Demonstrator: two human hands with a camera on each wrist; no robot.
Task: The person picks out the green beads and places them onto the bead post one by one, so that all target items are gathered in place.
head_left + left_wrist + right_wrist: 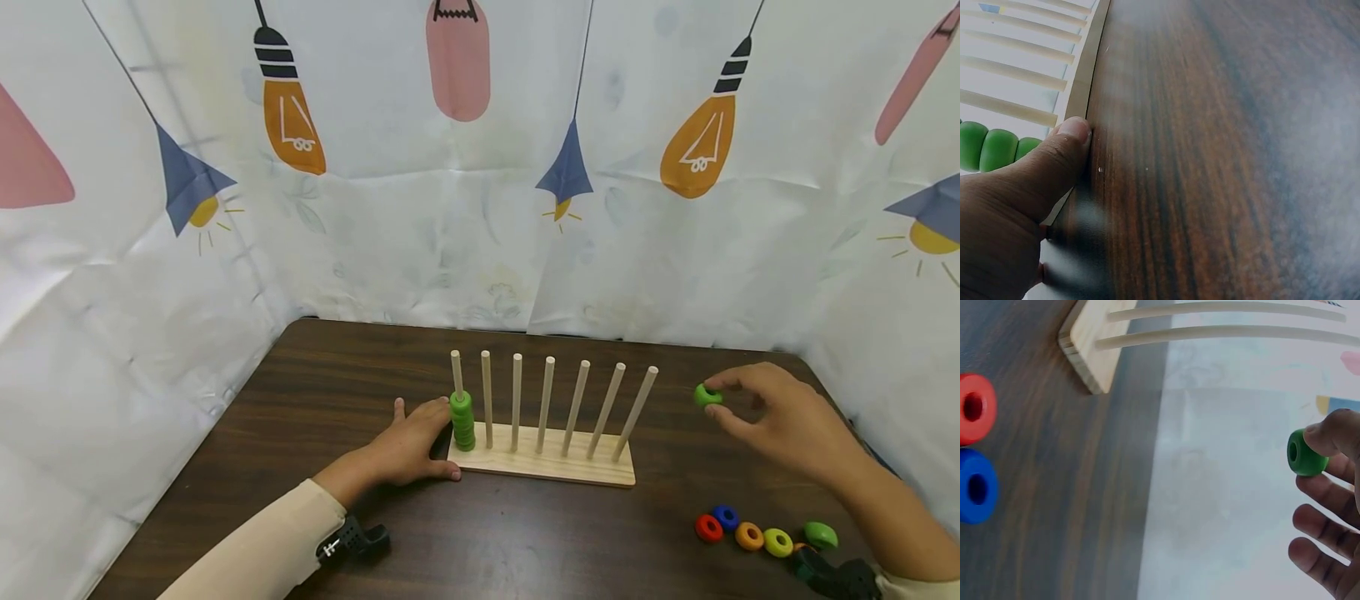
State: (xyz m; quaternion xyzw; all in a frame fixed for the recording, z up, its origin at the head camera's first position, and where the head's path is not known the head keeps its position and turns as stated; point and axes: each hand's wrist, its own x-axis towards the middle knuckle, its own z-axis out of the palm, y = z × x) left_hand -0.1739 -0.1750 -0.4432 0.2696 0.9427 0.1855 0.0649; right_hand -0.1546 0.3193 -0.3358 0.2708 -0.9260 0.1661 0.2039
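Note:
A pale wooden pegboard with a row of several upright pegs stands on the table. Its leftmost peg carries a stack of green beads. My left hand rests at the board's left end, and in the left wrist view the thumb touches the base's front edge beside the green beads. To the right of the board, my right hand is raised above the table. Its thumb and finger pinch a green bead, whose hole shows in the right wrist view.
Near the right forearm lie loose beads: red, blue, orange, yellow and green. Another orange one is partly hidden by the wrist camera. Behind the dark wooden table hangs a patterned white cloth.

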